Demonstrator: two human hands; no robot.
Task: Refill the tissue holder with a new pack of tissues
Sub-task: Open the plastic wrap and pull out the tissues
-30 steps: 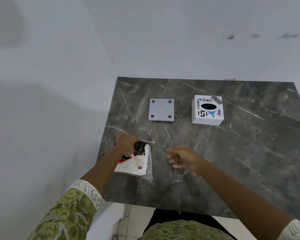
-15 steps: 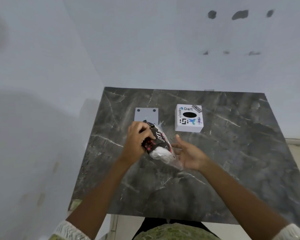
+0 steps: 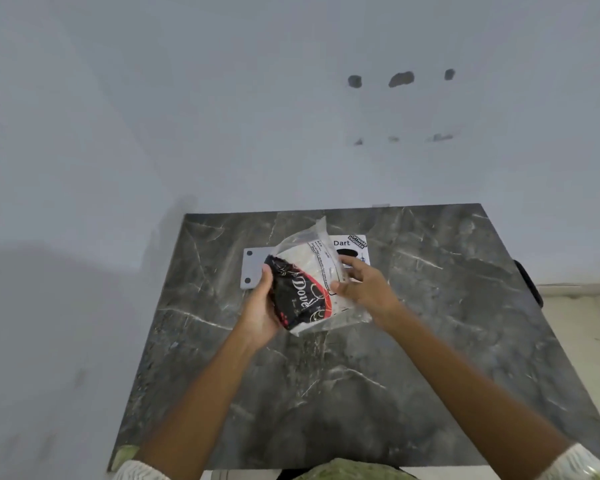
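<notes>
Pack: we hold the soft clear-plastic tissue pack with the black and red printed label (image 3: 307, 292) in the air above the dark grey marble-patterned desk (image 3: 430, 358), in front of the holder.
Left hand: our left hand (image 3: 260, 311) cups the dark labelled end, fingers (image 3: 266, 271) curled narrow around it.
Right hand: our right hand (image 3: 368, 289) grips the clear side, fingers (image 3: 352, 263) closed on the film.
Handling: we judge it light, squashy and crinkly; the film looks slick, so a loose pinch could slide.
Where to hold: we would take the body with 1 hand and pull the loose film flap at the top edge with the other.
Holder: the white square tissue box with the black oval slot and stickers (image 3: 355, 247) sits behind the pack, partly hidden.
Base: the flat grey square plate with dark corner dots (image 3: 253, 268) lies on the desk to the box's left.
</notes>
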